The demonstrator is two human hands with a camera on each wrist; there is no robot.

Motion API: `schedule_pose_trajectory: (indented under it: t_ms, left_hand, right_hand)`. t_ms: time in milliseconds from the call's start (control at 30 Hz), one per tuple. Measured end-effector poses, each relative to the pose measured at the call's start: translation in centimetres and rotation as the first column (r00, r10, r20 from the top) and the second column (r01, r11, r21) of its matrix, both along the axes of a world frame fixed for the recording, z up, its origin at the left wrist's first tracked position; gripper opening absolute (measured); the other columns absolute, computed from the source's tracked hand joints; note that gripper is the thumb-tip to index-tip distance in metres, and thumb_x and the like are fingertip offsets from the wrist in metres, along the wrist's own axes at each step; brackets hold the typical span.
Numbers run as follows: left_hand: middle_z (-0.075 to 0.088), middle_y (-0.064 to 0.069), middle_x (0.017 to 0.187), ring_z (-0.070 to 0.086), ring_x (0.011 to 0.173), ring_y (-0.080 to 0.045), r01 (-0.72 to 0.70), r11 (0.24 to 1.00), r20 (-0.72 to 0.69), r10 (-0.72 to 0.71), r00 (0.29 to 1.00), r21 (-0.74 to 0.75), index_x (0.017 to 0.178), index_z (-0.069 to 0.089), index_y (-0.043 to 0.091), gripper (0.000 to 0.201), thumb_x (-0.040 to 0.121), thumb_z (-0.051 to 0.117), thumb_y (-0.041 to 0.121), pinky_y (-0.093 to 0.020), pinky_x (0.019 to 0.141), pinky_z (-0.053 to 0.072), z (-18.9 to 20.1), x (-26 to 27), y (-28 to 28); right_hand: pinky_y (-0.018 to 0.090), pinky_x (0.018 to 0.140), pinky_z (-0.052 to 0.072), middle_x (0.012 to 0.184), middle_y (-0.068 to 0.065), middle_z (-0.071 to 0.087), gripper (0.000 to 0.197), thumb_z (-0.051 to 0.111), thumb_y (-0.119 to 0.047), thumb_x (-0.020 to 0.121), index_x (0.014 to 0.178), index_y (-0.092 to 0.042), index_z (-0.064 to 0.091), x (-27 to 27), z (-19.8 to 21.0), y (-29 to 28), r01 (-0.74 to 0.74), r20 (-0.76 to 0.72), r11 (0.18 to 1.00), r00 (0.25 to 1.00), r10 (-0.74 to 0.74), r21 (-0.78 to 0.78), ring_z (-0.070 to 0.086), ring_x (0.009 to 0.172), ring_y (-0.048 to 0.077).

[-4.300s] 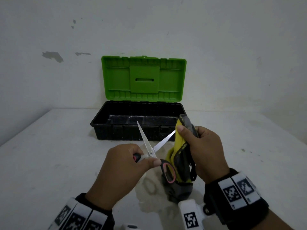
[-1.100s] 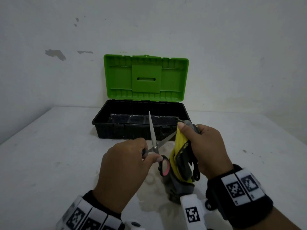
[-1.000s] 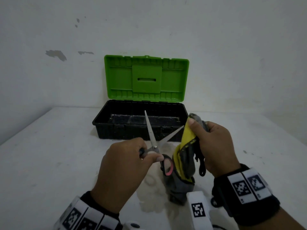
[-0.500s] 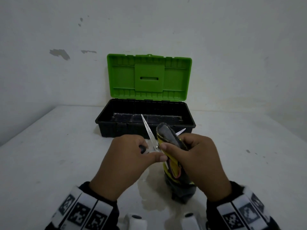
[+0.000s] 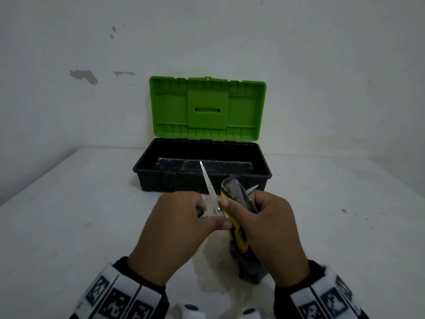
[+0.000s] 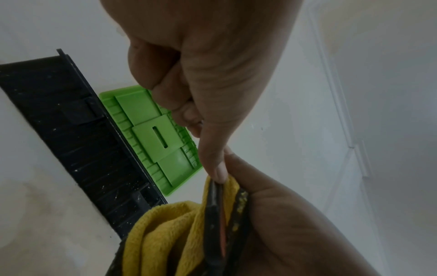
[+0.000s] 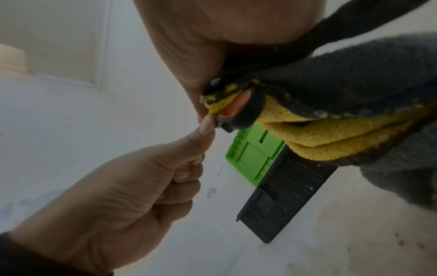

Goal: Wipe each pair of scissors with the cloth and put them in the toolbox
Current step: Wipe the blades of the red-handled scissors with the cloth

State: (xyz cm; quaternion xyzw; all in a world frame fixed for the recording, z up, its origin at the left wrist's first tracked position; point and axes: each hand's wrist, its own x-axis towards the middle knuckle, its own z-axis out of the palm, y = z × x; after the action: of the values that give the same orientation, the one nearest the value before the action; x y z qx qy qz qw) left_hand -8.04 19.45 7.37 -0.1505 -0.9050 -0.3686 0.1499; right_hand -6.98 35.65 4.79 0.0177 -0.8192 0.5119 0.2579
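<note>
Left hand [image 5: 177, 229], lower centre-left of the head view: fingers curled tight round the scissors' handle. Scissors [image 5: 210, 188], centre: blades spread apart, one pointing up toward the toolbox, the other wrapped in the cloth with only its tip showing. Cloth [image 5: 239, 203], yellow and grey, just right of centre: folded over that blade, loose end hanging to the table [image 5: 69, 226]. Right hand [image 5: 269, 229], lower centre-right: pinches the cloth round the blade. Toolbox [image 5: 161, 180], upper centre: black, green lid [image 5: 208, 109] standing open against the wall.
</note>
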Motion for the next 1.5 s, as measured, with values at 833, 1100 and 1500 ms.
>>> schedule_pose_trajectory:
  t_ms: [833,1100,1500]
  left_hand:
    - [0.072,-0.01,0.076,0.053,0.055,-0.014,0.071,0.952,0.49,-0.217,0.844,0.299,0.094,0.062,0.012,0.003,0.09,0.063,0.012,-0.028,0.053,0.041,-1.1,-2.0,-4.4]
    - [0.072,-0.013,0.079,0.052,0.056,-0.011,-0.123,0.77,0.519,-0.294,0.803,0.627,0.094,0.073,0.003,0.011,0.088,0.066,0.01,-0.022,0.052,0.043,-2.0,-1.9,-4.2]
    - [0.064,-0.004,0.08,0.061,0.071,-0.022,-0.336,0.579,0.541,-0.224,0.811,0.743,0.09,0.066,0.01,0.039,0.096,0.052,0.045,-0.037,0.065,0.055,-3.2,-0.6,-0.6]
  right_hand:
    - [0.047,0.07,0.056,0.08,0.023,0.071,0.034,0.062,-0.007,0.096,0.118,-0.032,0.06,-0.5,-0.7,6.9,-0.004,0.179,0.95,0.982,0.063,-0.311,0.068,0.077,0.04]
    - [0.05,0.077,0.053,0.087,0.023,0.073,0.036,0.053,0.007,0.096,0.105,-0.025,0.068,-0.4,-0.5,8.7,-0.11,0.207,0.933,0.96,0.189,-0.342,0.066,0.078,0.037]
    - [0.043,0.069,0.061,0.087,0.007,0.075,0.029,0.056,0.003,0.096,0.099,-0.024,0.066,-0.7,1.0,8.5,-0.092,0.087,0.986,0.991,0.105,-0.142,0.07,0.078,0.034]
